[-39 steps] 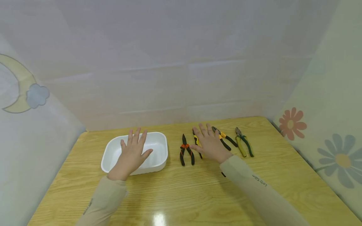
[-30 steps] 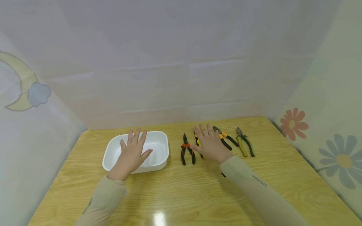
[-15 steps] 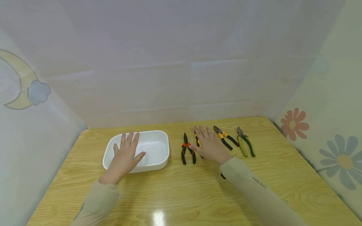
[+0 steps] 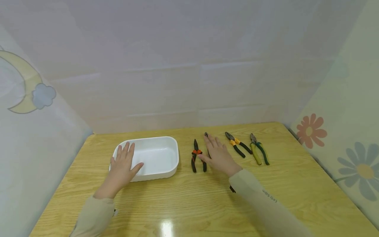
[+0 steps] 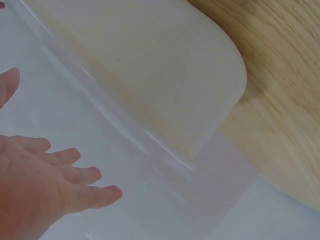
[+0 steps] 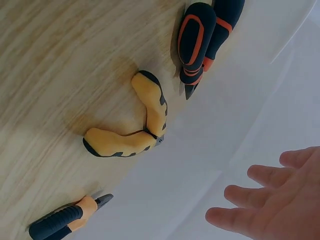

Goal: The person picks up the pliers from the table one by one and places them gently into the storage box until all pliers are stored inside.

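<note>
In the head view my left hand (image 4: 119, 169), fingers straight, hovers over the left part of a white plastic basin (image 4: 155, 176). The left wrist view shows the same hand (image 5: 37, 192) holding nothing, beside the basin's pale wall (image 5: 165, 65). My right hand (image 4: 220, 159) is also stretched out, over yellow-handled pliers whose tip (image 4: 206, 134) peeks out past its fingers. Those pliers (image 6: 155, 110) lie spread on the table in the right wrist view, apart from the hand. Long-nose pliers (image 4: 194, 153) with black and orange handles lie just left of that hand.
To the right lie pliers with orange and black handles (image 4: 238, 144) and pliers with yellow and green handles (image 4: 258, 149). All rest on a wooden table (image 4: 177, 204). A pale sheet (image 4: 165, 82) rises behind the table's back edge, with printed sheets at both sides.
My left hand has moved left and toward me over the basin. My right hand has dipped slightly, its fingers closer together. The head view has shifted a little; the pliers and basin lie as before.
</note>
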Action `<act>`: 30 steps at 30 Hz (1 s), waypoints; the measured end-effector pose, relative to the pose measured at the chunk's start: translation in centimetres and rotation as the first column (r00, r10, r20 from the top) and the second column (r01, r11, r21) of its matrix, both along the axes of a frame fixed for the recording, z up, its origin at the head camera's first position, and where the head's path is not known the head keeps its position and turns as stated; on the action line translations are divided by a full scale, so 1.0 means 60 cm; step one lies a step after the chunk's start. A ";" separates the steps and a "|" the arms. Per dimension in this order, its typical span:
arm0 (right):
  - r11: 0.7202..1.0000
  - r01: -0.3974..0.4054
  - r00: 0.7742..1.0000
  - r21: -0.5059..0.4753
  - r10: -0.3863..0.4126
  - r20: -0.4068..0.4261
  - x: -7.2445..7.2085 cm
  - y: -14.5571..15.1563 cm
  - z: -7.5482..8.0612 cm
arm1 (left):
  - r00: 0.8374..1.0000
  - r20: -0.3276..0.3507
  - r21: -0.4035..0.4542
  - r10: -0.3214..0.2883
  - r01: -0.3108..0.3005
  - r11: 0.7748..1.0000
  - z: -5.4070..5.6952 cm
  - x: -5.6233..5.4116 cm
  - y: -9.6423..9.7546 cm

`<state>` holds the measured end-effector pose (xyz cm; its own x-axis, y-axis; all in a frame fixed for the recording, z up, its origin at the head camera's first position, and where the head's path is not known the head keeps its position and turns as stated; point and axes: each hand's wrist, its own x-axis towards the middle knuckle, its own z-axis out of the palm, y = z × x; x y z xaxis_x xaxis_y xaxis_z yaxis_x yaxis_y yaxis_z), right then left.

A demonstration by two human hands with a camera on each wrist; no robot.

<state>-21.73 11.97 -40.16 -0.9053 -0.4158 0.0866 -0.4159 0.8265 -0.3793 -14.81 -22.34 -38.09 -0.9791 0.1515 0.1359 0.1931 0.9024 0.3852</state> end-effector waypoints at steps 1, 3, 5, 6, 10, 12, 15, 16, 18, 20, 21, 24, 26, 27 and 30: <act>1.000 0.001 1.000 -0.001 -0.001 0.002 0.001 0.000 0.000 | 1.000 0.003 0.002 0.003 -0.003 1.000 -0.002 0.001 -0.003; 1.000 0.000 1.000 -0.003 0.000 0.006 0.003 -0.001 -0.001 | 1.000 0.013 0.007 0.012 -0.013 1.000 -0.004 0.003 -0.008; 1.000 0.000 1.000 -0.007 0.000 0.011 0.005 -0.002 -0.001 | 0.999 0.026 0.014 0.021 -0.022 1.000 -0.005 0.005 -0.013; 1.000 0.000 1.000 -0.010 0.000 0.012 0.005 -0.002 -0.001 | 0.999 0.032 0.019 0.023 -0.024 1.000 -0.006 0.006 -0.016; 1.000 0.009 1.000 -0.009 -0.008 0.014 0.006 -0.003 -0.005 | 0.999 0.035 0.013 0.028 -0.028 1.000 -0.010 0.008 -0.024; 1.000 0.010 1.000 -0.007 -0.009 0.010 0.006 -0.002 -0.008 | 0.999 0.023 0.000 0.030 -0.030 1.000 -0.013 0.007 -0.029; 1.000 0.015 1.000 -0.007 -0.015 0.011 0.008 -0.003 -0.011 | 0.999 0.007 -0.012 0.037 -0.037 0.999 -0.017 0.007 -0.037; 1.000 0.016 1.000 -0.009 -0.016 0.012 0.009 -0.003 -0.012 | 0.999 0.011 -0.002 0.041 -0.041 0.999 -0.018 0.007 -0.040; 1.000 0.015 1.000 -0.015 -0.015 0.011 0.011 -0.003 -0.015 | 0.999 0.028 0.020 0.044 -0.045 0.999 -0.019 0.007 -0.045; 1.000 0.018 1.000 -0.023 -0.018 0.023 0.013 -0.003 -0.016 | 0.998 0.047 0.044 0.048 -0.050 0.998 -0.019 0.007 -0.050; 1.000 0.017 1.000 -0.026 -0.016 0.025 0.013 -0.003 -0.017 | 0.997 0.057 0.055 0.049 -0.052 0.997 -0.019 0.007 -0.051; 0.999 0.014 0.999 -0.034 -0.013 0.046 0.015 -0.003 -0.018 | 0.996 0.074 0.073 0.056 -0.061 0.995 -0.019 0.008 -0.056; 0.999 0.012 0.999 -0.033 -0.010 0.049 0.016 -0.003 -0.019 | 0.995 0.085 0.089 0.060 -0.068 0.994 -0.019 0.008 -0.059; 0.999 0.012 0.999 -0.033 -0.010 0.050 0.016 -0.003 -0.020 | 0.994 0.091 0.101 0.061 -0.070 0.992 -0.019 0.008 -0.061; 0.999 0.012 0.999 -0.038 -0.010 0.047 0.016 -0.003 -0.024 | 0.993 0.104 0.161 0.049 -0.066 0.985 -0.021 0.007 -0.065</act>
